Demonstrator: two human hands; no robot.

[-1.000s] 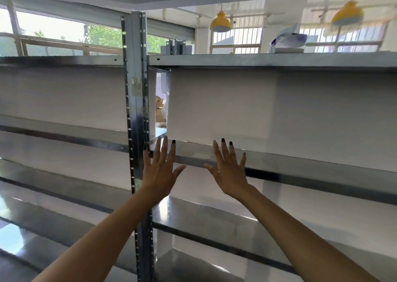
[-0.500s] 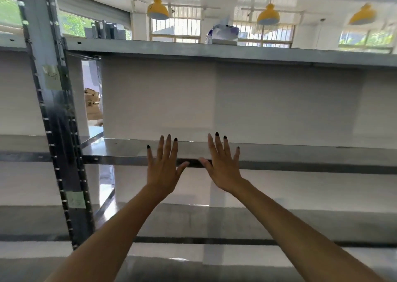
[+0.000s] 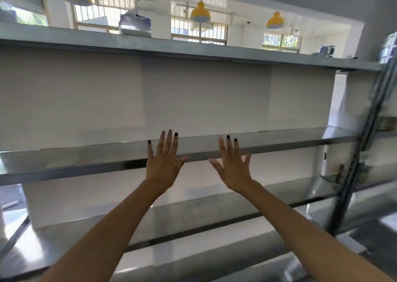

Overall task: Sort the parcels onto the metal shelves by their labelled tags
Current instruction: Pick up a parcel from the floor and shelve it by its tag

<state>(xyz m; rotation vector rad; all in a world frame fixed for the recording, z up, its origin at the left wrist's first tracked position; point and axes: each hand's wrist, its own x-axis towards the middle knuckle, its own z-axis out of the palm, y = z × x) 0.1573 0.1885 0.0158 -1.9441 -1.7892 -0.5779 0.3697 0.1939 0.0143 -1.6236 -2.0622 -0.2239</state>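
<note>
Metal shelves (image 3: 279,141), flat, long, glossy.

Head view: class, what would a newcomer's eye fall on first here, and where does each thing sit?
In the middle of the picture the left hand and right hand are raised, spread open and holding nothing, in front of the middle metal shelf. Above, on the top shelf, left of centre, lies a white and blue parcel. Behind it, three yellow lamps hang before barred windows.
</note>
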